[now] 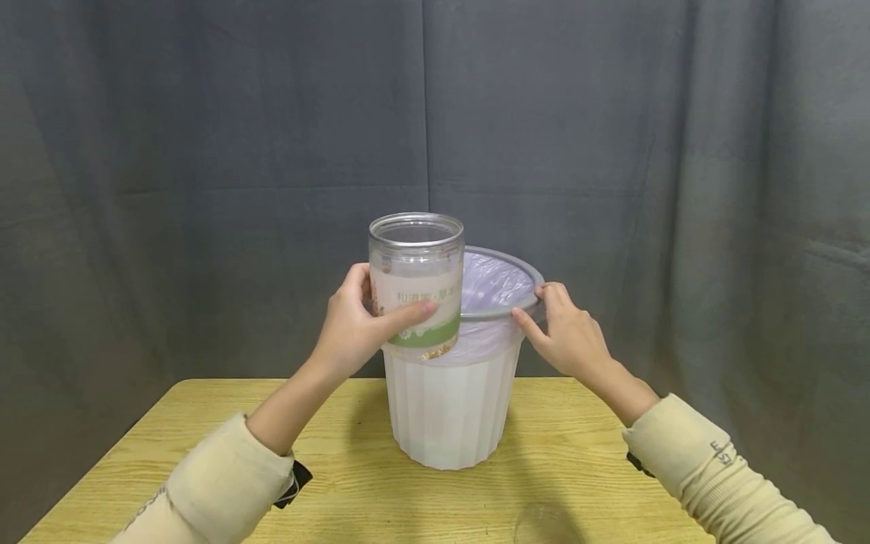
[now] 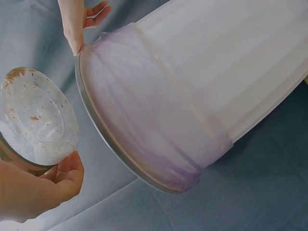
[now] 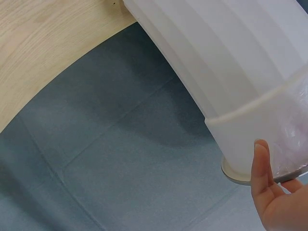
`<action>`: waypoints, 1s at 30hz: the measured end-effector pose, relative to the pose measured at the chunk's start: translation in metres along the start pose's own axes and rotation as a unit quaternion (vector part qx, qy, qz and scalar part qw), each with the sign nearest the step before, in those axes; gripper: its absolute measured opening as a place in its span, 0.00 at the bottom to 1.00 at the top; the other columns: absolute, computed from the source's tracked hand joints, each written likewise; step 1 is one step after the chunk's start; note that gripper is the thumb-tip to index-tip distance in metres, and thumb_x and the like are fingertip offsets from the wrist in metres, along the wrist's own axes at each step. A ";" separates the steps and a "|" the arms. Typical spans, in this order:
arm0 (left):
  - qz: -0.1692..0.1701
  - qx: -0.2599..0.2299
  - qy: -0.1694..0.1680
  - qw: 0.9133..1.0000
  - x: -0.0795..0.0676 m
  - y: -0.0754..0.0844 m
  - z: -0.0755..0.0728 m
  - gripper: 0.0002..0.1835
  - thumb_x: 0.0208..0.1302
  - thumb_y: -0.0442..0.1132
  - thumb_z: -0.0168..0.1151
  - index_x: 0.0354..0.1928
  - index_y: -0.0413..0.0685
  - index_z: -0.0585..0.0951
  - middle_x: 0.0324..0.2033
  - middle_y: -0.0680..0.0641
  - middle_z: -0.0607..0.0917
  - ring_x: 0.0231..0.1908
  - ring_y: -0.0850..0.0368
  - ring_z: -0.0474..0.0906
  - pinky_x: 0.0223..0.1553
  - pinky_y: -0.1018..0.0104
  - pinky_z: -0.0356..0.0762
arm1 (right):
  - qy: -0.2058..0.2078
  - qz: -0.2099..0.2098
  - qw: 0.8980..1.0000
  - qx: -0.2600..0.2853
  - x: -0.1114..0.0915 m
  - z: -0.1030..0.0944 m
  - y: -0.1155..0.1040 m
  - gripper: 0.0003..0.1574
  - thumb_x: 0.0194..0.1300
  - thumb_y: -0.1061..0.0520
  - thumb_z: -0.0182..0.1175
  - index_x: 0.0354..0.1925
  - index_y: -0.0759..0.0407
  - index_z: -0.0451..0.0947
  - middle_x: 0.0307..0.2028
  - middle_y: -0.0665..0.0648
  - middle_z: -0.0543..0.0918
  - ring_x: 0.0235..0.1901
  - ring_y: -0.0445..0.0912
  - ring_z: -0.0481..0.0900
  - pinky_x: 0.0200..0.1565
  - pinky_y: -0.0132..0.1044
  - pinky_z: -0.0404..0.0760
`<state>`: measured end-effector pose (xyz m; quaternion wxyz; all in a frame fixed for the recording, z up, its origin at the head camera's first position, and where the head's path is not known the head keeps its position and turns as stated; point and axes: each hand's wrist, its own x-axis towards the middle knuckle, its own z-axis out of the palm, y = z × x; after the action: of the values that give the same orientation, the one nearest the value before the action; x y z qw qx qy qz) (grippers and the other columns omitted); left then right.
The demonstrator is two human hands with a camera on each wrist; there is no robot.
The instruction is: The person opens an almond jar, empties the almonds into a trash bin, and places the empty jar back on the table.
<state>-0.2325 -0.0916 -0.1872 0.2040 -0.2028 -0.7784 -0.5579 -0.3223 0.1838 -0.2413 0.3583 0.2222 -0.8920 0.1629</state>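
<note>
My left hand point(image 1: 356, 321) grips a clear plastic jar point(image 1: 418, 264) with a white and green label. The jar is upright, its metal-rimmed mouth uncovered, and brown crumbs show at its bottom. From below, the left wrist view shows bits scattered over the jar's base point(image 2: 41, 118). Behind the jar stands a white ribbed trash bin point(image 1: 451, 412), with a thin purple bag point(image 1: 499, 283) lining it and folded over its outside. With thumb and fingers, my right hand point(image 1: 571, 332) pinches the bin's grey rim ring point(image 1: 526, 268) on the right side.
The bin stands on a wood-grain table point(image 1: 313, 483) near its far edge. A clear round piece point(image 1: 547, 525), cut off by the frame, lies at the table's front. A dark grey curtain point(image 1: 285, 136) hangs behind.
</note>
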 end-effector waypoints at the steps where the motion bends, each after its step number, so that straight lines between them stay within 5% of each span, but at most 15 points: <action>1: 0.001 0.000 -0.001 1.000 -0.001 -0.001 0.000 0.34 0.45 0.49 0.69 0.52 0.43 0.65 0.42 0.47 0.75 0.42 0.54 0.72 0.39 0.59 0.73 | 0.000 0.000 1.000 0.000 0.000 0.000 0.000 0.31 0.63 0.42 0.49 0.49 0.69 0.65 0.49 0.63 0.69 0.15 0.48 0.68 0.16 0.40 0.68; 30: 0.002 -0.055 -0.059 0.997 -0.015 -0.014 0.018 0.35 0.44 0.45 0.70 0.53 0.43 0.64 0.46 0.45 0.74 0.43 0.51 0.75 0.40 0.59 0.75 | 0.001 -0.004 1.000 -0.002 0.002 -0.007 -0.003 0.32 0.63 0.41 0.48 0.49 0.69 0.65 0.50 0.63 0.68 0.14 0.48 0.66 0.15 0.39 0.66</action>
<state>-0.2294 -0.0797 -0.2122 0.1475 -0.2483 -0.7567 -0.5865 -0.3185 0.1839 -0.2348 0.3606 0.2245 -0.8910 0.1603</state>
